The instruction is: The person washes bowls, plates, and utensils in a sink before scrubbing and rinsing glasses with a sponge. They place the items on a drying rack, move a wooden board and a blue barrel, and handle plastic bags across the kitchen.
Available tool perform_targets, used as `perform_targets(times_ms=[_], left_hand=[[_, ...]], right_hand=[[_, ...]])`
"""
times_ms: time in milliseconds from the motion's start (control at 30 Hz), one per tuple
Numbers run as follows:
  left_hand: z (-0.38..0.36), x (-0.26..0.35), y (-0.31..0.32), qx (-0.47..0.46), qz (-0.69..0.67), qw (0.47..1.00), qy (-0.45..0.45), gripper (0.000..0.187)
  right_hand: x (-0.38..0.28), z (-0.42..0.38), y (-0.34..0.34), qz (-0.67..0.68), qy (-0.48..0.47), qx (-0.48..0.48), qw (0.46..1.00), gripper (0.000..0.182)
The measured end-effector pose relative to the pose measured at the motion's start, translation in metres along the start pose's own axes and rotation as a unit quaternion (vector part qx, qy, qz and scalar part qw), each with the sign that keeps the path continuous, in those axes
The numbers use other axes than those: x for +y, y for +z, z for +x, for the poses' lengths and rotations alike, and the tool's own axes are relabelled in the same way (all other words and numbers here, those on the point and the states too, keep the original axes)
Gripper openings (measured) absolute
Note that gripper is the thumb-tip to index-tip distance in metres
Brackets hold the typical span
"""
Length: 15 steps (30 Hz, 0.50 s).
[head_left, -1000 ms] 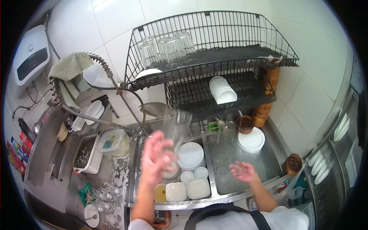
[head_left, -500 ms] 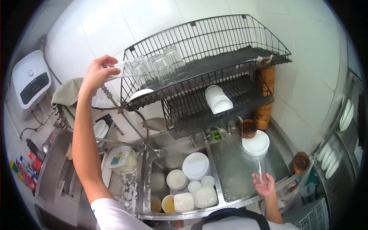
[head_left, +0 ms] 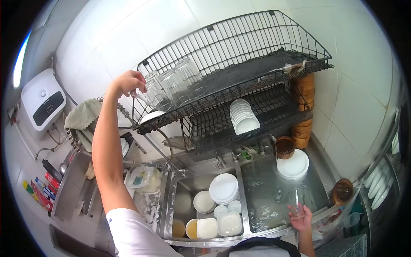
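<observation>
Though wet, steel sink [head_left: 190,182] below tiles [head_left: 359,100]

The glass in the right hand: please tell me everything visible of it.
The glass is tall, clear and colourless, apparently of real glass, with no handle visible. The right hand holds its lower end. It appears roughly upright, above the right sink basin, on the near side of the stacked white dishes. Whether it holds water cannot be told.

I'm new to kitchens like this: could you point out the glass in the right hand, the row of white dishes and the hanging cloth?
Glass [head_left: 296,197]: head view, on its clear side.
White dishes [head_left: 243,116]: head view, middle of the row.
Cloth [head_left: 82,113]: head view, on its upper part.
</observation>
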<state>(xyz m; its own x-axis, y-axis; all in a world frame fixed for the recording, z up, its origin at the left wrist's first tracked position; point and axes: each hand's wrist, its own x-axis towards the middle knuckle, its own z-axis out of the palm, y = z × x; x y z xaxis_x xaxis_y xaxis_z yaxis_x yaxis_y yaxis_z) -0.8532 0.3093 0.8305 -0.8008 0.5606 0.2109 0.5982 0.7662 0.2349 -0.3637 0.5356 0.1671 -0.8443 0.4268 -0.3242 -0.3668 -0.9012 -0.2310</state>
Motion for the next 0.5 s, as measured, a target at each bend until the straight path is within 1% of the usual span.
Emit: perform_targets(times_ms=[133, 233, 300, 367, 400, 433, 500], left_hand=[[0.006, 0.01, -0.008, 0.009, 0.034, 0.999, -0.02, 0.032], [-0.002, 0.023, -0.032, 0.035, 0.068, 0.997, -0.028, 0.036], [-0.014, 0.032, -0.058, 0.056, 0.043, 0.998, 0.004, 0.037], [-0.026, 0.048, -0.08, 0.096, 0.011, 0.995, 0.031, 0.036], [-0.034, 0.06, -0.087, 0.118, 0.007, 0.992, 0.052, 0.03], [-0.041, 0.075, -0.091, 0.14, 0.003, 0.989, 0.052, 0.029], [-0.034, 0.094, -0.098, 0.163, -0.004, 0.983, 0.088, 0.036]], right_hand=[[-0.007, 0.005, -0.008, -0.003, 0.017, -0.014, 1.0, 0.045], [-0.015, 0.005, -0.005, 0.014, 0.022, -0.007, 1.0, 0.046], [-0.018, 0.005, -0.004, 0.024, 0.018, 0.001, 1.0, 0.046], [-0.023, 0.005, -0.001, 0.014, 0.009, -0.003, 1.0, 0.047], [-0.026, 0.006, 0.001, 0.008, 0.005, -0.004, 1.0, 0.047], [-0.028, 0.007, 0.001, 0.009, 0.0, 0.011, 1.0, 0.048], [-0.033, 0.011, 0.001, 0.012, -0.009, 0.04, 0.999, 0.048]])
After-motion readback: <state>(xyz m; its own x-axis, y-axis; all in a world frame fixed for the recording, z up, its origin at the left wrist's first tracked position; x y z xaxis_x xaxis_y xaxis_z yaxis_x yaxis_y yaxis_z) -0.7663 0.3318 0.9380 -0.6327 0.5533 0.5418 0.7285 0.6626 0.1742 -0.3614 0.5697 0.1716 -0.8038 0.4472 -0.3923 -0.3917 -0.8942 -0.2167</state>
